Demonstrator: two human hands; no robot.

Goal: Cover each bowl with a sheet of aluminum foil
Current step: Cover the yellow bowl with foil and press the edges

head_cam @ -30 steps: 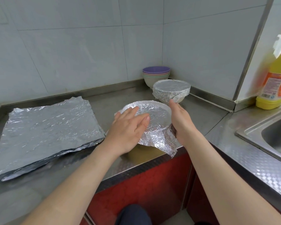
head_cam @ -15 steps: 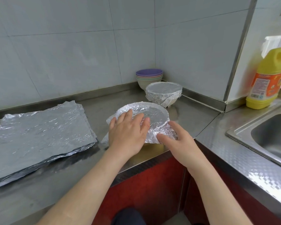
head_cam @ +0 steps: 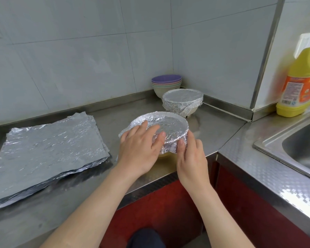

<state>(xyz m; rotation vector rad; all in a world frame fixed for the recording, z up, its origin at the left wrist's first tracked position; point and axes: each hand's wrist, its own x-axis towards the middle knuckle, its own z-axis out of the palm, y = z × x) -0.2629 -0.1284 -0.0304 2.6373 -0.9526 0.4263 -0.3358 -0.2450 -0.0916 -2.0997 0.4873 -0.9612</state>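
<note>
A yellowish bowl under a foil sheet (head_cam: 170,124) sits near the counter's front edge. My left hand (head_cam: 140,149) lies flat on the foil's near-left part, fingers spread over the top. My right hand (head_cam: 190,158) presses the foil against the bowl's near-right side, thumb and fingers on the crumpled skirt. Only a sliver of the bowl's base (head_cam: 162,155) shows beneath the foil. Behind it stands a second bowl wrapped in foil (head_cam: 183,100). A stack of bare coloured bowls (head_cam: 166,83) sits in the corner. A pile of flat foil sheets (head_cam: 48,151) lies at the left.
The steel counter (head_cam: 115,111) meets tiled walls at the back and right. A steel sink (head_cam: 301,151) is set into the counter at the right. A yellow detergent bottle (head_cam: 301,83) stands behind the sink. Red cabinet fronts (head_cam: 168,208) lie below the counter edge.
My right hand has moved from the bowl's far-right side around to its near-right side and now presses the foil there. My left hand stayed on top. The camera shifted slightly.
</note>
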